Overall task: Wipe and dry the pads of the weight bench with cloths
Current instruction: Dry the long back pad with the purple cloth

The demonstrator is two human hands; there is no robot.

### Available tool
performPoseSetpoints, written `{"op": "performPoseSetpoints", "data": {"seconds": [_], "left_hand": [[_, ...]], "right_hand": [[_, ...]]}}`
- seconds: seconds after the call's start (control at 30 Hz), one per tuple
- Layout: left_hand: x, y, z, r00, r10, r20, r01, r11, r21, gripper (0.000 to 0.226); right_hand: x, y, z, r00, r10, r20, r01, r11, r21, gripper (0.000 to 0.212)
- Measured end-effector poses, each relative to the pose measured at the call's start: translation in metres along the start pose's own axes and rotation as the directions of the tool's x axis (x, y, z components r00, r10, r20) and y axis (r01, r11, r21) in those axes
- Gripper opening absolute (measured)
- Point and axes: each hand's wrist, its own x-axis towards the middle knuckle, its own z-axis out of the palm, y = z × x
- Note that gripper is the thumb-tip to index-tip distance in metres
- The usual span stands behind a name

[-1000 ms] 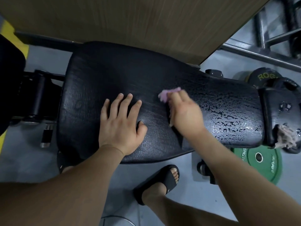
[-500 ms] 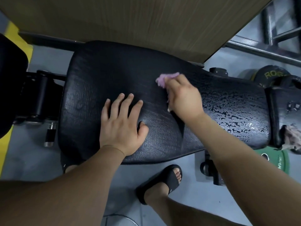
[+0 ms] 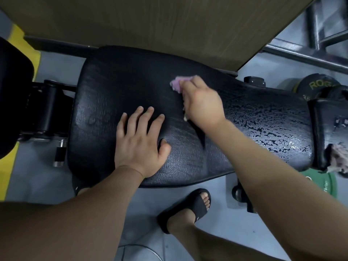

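Now right hand [image 3: 202, 102] grips pink cloth [image 3: 178, 82] on the pad [image 3: 122, 81]; left hand [image 3: 139, 146] lies flat.

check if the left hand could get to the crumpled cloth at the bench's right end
Probably not: the left hand lies flat on the pad, the crumpled cloth sits at the far end, and the right forearm crosses between them.

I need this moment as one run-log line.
phase: wipe | right hand: holds pink cloth on bench pad | left hand: flat on pad | droplets: right part
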Motion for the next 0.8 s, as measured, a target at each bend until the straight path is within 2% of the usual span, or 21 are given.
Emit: {"op": "performPoseSetpoints", "data": {"seconds": [0.1, 0.17, 0.27, 0.33, 0.43, 0.5, 0.57, 0.6, 0.7, 0.77, 0.8], "left_hand": [[-0.001, -0.001, 0.001, 1.000, 0.008, 0.003, -0.008, 1.000, 0.007, 0.068], [-0.001, -0.001, 0.001, 1.000, 0.004, 0.005, -0.004, 1.000, 0.004, 0.068], [0.000, 0.000, 0.000, 1.000, -0.007, -0.001, 0.007, 1.000, 0.000, 0.067], [0.001, 0.000, 0.000, 1.000, -0.007, -0.003, 0.007, 1.000, -0.003, 0.066], [0.000, 0.000, 0.001, 1.000, -0.007, 0.000, 0.007, 1.000, -0.013, 0.065], [0.000, 0.000, 0.001, 1.000, -0.002, 0.003, 0.002, 1.000, -0.013, 0.065], [0.000, -0.001, 0.001, 1.000, -0.002, 0.001, 0.002, 1.000, -0.012, 0.065], [0.000, -0.001, 0.001, 1.000, -0.003, 0.003, 0.003, 1.000, -0.011, 0.064], [0.001, 0.000, 0.000, 1.000, -0.009, 0.004, 0.009, 1.000, -0.015, 0.064], [0.001, 0.000, 0.000, 1.000, -0.008, 0.007, 0.008, 1.000, -0.016, 0.064], [0.001, -0.001, -0.001, 1.000, -0.007, 0.007, 0.007, 1.000, -0.017, 0.064]], "right_hand": [[0.014, -0.009, 0.002, 0.997, 0.061, 0.040, -0.061, 0.998, 0.002, 0.034], [-0.004, -0.018, 0.000, 1.000, 0.004, 0.020, -0.004, 1.000, -0.004, 0.031], [-0.045, -0.011, -0.003, 0.993, -0.099, 0.057, 0.098, 0.995, 0.012, 0.038], [-0.049, 0.008, -0.008, 0.993, -0.103, 0.061, 0.104, 0.995, -0.012, 0.036], [-0.015, 0.043, -0.011, 0.994, 0.105, 0.031, -0.102, 0.991, -0.087, 0.037], [0.010, 0.056, -0.011, 0.958, 0.285, 0.018, -0.281, 0.953, -0.113, 0.041], [0.018, 0.047, -0.008, 0.933, 0.359, -0.002, -0.356, 0.924, -0.142, 0.039], [0.014, 0.036, -0.005, 0.938, 0.346, 0.010, -0.341, 0.928, -0.149, 0.043], [-0.021, 0.006, 0.003, 0.986, 0.151, 0.069, -0.142, 0.982, -0.127, 0.062], [-0.026, 0.012, 0.003, 0.995, 0.068, 0.077, -0.058, 0.991, -0.119, 0.059], [-0.018, 0.023, 0.002, 0.992, 0.092, 0.084, -0.079, 0.986, -0.144, 0.056]]}}
